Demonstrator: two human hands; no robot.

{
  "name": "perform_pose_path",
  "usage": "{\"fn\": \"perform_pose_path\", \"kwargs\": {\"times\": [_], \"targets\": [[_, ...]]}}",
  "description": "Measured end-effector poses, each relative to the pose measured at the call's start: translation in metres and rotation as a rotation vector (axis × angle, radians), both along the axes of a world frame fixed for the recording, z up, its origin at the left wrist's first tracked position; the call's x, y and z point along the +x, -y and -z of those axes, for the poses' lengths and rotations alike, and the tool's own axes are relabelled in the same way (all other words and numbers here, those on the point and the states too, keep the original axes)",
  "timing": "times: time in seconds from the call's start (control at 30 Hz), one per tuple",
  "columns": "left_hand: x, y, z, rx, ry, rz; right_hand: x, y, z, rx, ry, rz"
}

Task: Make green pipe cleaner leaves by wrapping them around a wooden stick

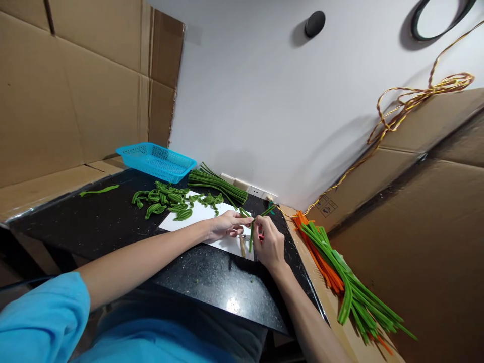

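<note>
Left hand and right hand pinch slender green strips; curled, ridged green pieces lie nearby.

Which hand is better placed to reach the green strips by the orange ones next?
Probably the right hand: it is nearer those green strips; the left hand sits farther away. Both look occupied.

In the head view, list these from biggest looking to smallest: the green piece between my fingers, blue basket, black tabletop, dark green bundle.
1. Black tabletop
2. Blue basket
3. Dark green bundle
4. Green piece, partly hidden by your fingers
</note>
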State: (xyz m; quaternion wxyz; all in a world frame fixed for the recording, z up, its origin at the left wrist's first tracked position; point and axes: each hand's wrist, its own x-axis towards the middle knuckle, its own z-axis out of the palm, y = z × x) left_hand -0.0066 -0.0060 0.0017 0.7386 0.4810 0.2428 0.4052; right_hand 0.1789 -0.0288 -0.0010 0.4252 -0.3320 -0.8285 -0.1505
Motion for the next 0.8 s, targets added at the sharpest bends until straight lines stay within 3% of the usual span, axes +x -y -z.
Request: {"fn": "perform_pose_path", "kwargs": {"times": [0.23, 0.57, 0.8], "targets": [[0.0, 0.0, 0.0, -0.02, 0.004, -0.077, 0.007, -0.007, 0.001, 0.08, -0.079, 0.012], [0.009, 0.002, 0.002, -0.037, 0.003, -0.209, 0.015, -0.011, 0.0, 0.109, 0.09, 0.088], [0.013, 0.005, 0.005, 0.055, 0.013, -0.282, 0.014, -0.009, -0.002, 0.187, 0.234, 0.13]]}}
